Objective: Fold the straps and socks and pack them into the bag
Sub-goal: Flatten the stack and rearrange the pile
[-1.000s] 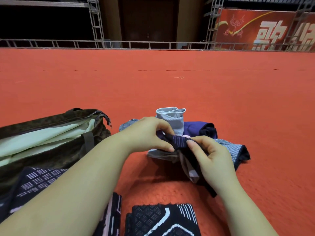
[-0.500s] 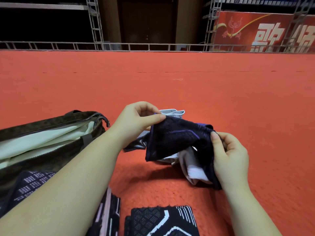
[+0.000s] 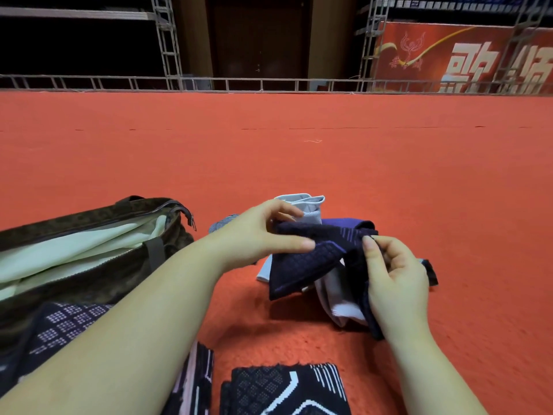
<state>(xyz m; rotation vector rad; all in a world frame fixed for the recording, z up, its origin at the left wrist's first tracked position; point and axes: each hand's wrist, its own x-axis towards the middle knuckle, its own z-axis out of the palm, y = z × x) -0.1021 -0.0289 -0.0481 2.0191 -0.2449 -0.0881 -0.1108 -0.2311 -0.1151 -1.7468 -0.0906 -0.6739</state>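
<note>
Left hand [image 3: 257, 235] & right hand [image 3: 395, 271] both pinching dark sock [image 3: 311, 259], open bag [image 3: 89, 244] at left, red banner [image 3: 460, 55] w/ white characters, unreadable

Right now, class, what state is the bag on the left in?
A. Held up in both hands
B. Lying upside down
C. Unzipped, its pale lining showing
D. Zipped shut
C: the bag lies open on the red floor, pale lining visible, while the left hand and right hand hold a dark sock.

Two bare forearms, no sleeves, hands [image 3: 263, 235] ungloved, short plain nails
</note>
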